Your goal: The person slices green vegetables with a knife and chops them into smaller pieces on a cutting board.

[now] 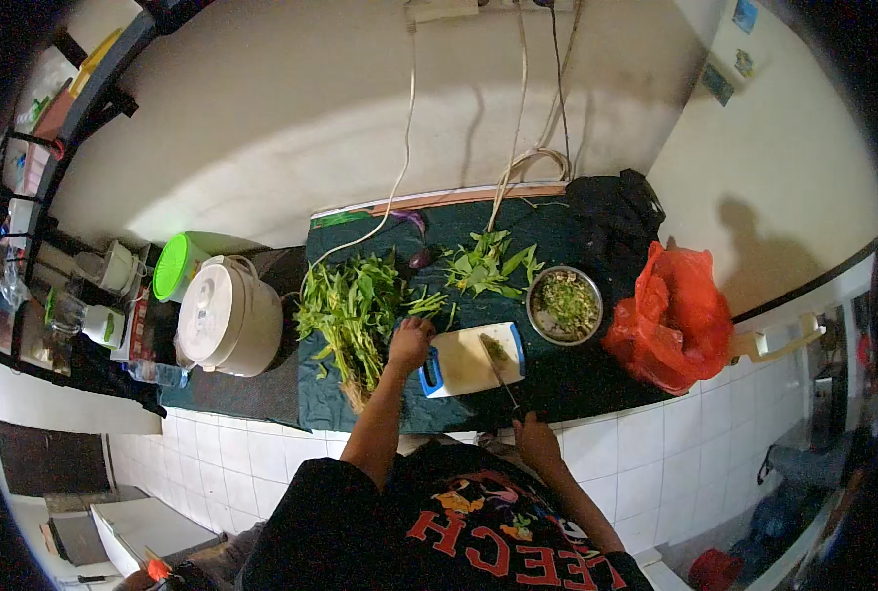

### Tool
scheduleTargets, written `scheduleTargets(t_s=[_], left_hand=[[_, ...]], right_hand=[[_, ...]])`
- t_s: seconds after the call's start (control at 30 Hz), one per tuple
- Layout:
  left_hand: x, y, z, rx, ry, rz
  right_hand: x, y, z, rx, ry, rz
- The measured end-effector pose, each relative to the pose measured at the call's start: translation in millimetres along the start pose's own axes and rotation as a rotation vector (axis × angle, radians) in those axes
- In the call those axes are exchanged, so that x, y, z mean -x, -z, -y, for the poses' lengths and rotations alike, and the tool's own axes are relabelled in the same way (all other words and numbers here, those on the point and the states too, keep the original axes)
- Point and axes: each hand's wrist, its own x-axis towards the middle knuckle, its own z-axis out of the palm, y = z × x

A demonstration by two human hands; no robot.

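A white cutting board (458,361) with blue ends lies on the dark green cloth. My right hand (535,439) is closed round the handle of a knife (498,367), whose blade rests over the board with bits of green on it. Beside the board's upper left corner is my left hand (412,340), fingers curled down near some cut green stems (427,303); what it holds, if anything, is hidden. A large bunch of leafy greens (355,305) lies left of it. Behind the board are loose leaves (488,264), and to the right a metal bowl (565,305) holds chopped pieces.
A red plastic bag (673,320) and a black bag (616,212) are at the right. On the left stand a white rice cooker (227,320) and a green-lidded container (175,268). A purple eggplant (420,257) and white cables (409,128) are at the back.
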Motion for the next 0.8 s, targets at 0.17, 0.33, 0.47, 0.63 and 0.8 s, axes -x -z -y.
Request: scheduleTargets(t_s=[0.17,0.33,0.47,0.63,0.8], left_hand=[[2,2,-3,0.137,0.242,-0.151],[3,7,-3,0.156,0.284,-0.099],[-1,4,-5,0.152,0.317,-0.084],[6,19,-32,0.124,0.327,-0.100],[16,7,-34,0.075,0.284,0.037]], right_hand=[[12,25,13,0.050,0.085,0.010],[3,8,4,0.026,-0.034,0.031],[13,20,8,0.107,0.095,0.061],[7,5,2,0.003,-0.138,0.145],[19,17,11,0.048,0.132,-0.067]])
